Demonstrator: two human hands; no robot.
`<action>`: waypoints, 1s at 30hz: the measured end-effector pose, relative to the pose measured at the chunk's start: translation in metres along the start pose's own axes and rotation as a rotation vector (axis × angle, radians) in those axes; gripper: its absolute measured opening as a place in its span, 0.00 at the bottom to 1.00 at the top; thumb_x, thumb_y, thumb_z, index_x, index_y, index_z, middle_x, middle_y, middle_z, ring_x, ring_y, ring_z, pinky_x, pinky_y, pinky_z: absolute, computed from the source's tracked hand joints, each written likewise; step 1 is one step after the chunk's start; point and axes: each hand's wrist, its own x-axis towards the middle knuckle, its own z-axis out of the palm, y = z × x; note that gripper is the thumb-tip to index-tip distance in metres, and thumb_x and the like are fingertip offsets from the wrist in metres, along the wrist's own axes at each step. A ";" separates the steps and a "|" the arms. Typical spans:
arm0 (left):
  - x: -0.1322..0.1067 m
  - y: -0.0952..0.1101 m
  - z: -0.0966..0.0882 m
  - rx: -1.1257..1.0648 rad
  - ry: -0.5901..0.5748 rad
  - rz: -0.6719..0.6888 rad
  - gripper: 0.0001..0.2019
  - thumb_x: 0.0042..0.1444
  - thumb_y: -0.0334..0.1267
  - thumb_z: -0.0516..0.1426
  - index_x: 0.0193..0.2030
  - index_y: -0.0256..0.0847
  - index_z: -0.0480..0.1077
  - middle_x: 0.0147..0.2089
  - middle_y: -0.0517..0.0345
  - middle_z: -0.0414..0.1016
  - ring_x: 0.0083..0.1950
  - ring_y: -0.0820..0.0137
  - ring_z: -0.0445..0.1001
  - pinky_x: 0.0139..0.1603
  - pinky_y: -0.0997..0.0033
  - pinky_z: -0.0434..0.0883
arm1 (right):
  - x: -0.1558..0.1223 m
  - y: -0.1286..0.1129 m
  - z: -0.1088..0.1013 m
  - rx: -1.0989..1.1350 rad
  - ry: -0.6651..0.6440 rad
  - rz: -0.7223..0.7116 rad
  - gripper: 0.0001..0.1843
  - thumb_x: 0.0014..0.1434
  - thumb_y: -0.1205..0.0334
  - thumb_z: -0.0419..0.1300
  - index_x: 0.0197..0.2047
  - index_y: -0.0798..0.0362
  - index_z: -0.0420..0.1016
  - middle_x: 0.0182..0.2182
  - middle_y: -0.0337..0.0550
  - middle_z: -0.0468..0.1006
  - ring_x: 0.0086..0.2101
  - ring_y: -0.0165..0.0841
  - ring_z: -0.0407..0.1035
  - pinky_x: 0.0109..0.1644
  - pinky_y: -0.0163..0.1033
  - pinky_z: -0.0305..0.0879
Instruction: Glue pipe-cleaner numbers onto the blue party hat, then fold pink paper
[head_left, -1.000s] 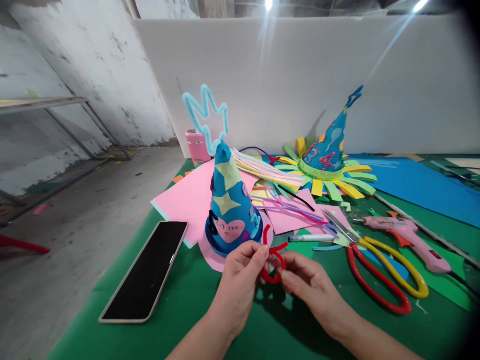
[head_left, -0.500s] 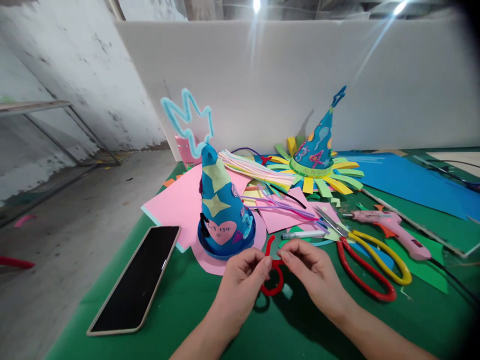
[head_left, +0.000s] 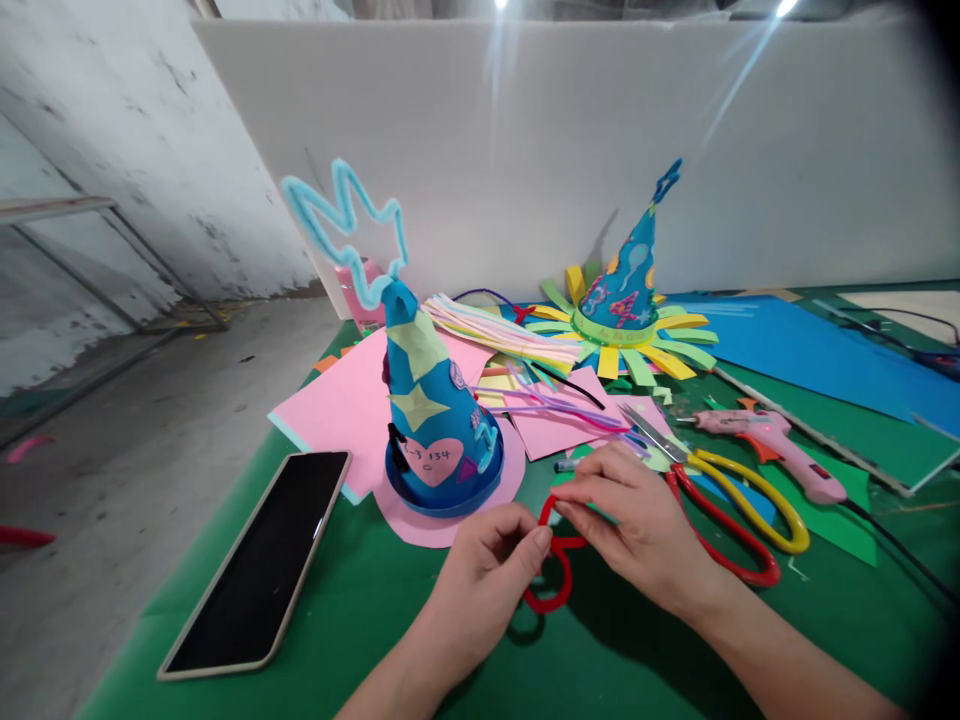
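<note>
A red pipe cleaner (head_left: 564,590), bent into a loop with loose ends, is held just above the green table. My left hand (head_left: 491,570) pinches it beside the loop between thumb and fingers. With fingertips closed, my right hand (head_left: 626,520) grips the upper end that sticks up from the loop. Just behind my left hand stands a blue cone hat (head_left: 442,415) with pale green stars, a pink heart and a light blue pipe-cleaner shape (head_left: 401,240) on its tip. The hat rests on a round pink paper piece (head_left: 514,470).
A phone (head_left: 259,560) lies at the left edge. Scissors (head_left: 750,480) and a pink glue gun (head_left: 772,435) with a cord lie to the right. Farther back are pipe cleaners (head_left: 502,335), pink paper (head_left: 330,400), blue sheets (head_left: 795,350) and a second cone hat (head_left: 622,285).
My right hand has moved up to the red pipe cleaner's upright end and now pinches it. My left hand keeps its pinch near the loop. The view has shifted slightly.
</note>
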 end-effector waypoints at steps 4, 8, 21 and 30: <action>0.000 -0.001 0.003 0.095 0.061 0.047 0.13 0.49 0.42 0.54 0.19 0.38 0.62 0.19 0.64 0.55 0.22 0.76 0.53 0.23 0.76 0.53 | 0.001 -0.008 0.001 0.087 -0.007 0.091 0.06 0.56 0.66 0.54 0.34 0.53 0.72 0.28 0.42 0.67 0.31 0.31 0.63 0.33 0.37 0.60; -0.001 -0.005 0.006 0.218 0.117 0.102 0.13 0.51 0.40 0.52 0.18 0.38 0.60 0.19 0.63 0.56 0.23 0.75 0.54 0.24 0.75 0.54 | 0.003 -0.014 0.003 0.173 -0.011 0.215 0.06 0.56 0.66 0.53 0.31 0.53 0.71 0.27 0.41 0.67 0.31 0.31 0.63 0.34 0.37 0.60; 0.002 -0.009 0.009 -0.049 0.072 0.022 0.14 0.48 0.43 0.56 0.20 0.36 0.65 0.20 0.61 0.62 0.24 0.75 0.59 0.26 0.76 0.57 | 0.005 -0.017 0.015 0.771 -0.130 0.586 0.10 0.53 0.58 0.56 0.24 0.54 0.65 0.22 0.35 0.63 0.25 0.26 0.58 0.28 0.31 0.57; 0.002 -0.010 0.015 -0.099 0.118 0.032 0.11 0.49 0.42 0.56 0.23 0.35 0.67 0.21 0.62 0.61 0.24 0.75 0.57 0.25 0.76 0.57 | 0.002 -0.025 0.030 0.663 0.081 0.565 0.09 0.52 0.61 0.57 0.23 0.54 0.65 0.22 0.35 0.63 0.23 0.25 0.59 0.26 0.30 0.56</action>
